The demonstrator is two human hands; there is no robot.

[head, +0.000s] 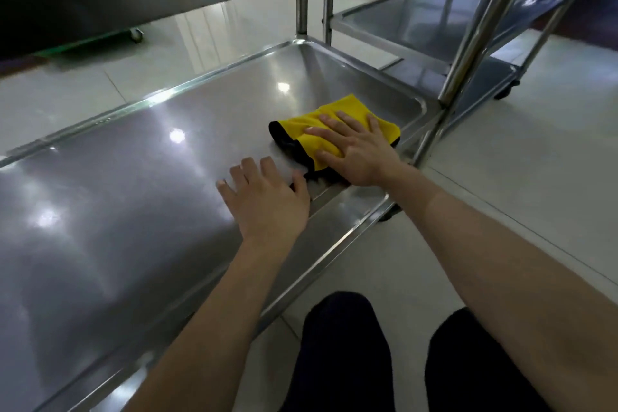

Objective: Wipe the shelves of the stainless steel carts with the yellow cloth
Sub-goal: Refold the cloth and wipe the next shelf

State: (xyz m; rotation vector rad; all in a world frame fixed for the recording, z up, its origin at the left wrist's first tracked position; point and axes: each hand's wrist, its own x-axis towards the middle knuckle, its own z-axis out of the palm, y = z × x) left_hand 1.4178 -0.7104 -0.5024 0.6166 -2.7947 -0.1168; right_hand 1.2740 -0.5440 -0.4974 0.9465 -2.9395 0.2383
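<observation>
Two flat grips: right grip [357,154] pressed yellow cloth [337,110] at right end of shelf [133,194], which ran leftward; left grip [267,204] empty beside

- Left hand [267,200] lies palm down, fingers [249,170] straight and slightly spread, thumb angled out to the right
- Right hand [354,150] lies palm down just ahead of it, fingers splayed flat
- Both bare forearms [207,304] reach forward, wrists straight
- Dark-trousered knees [344,344] show below
</observation>
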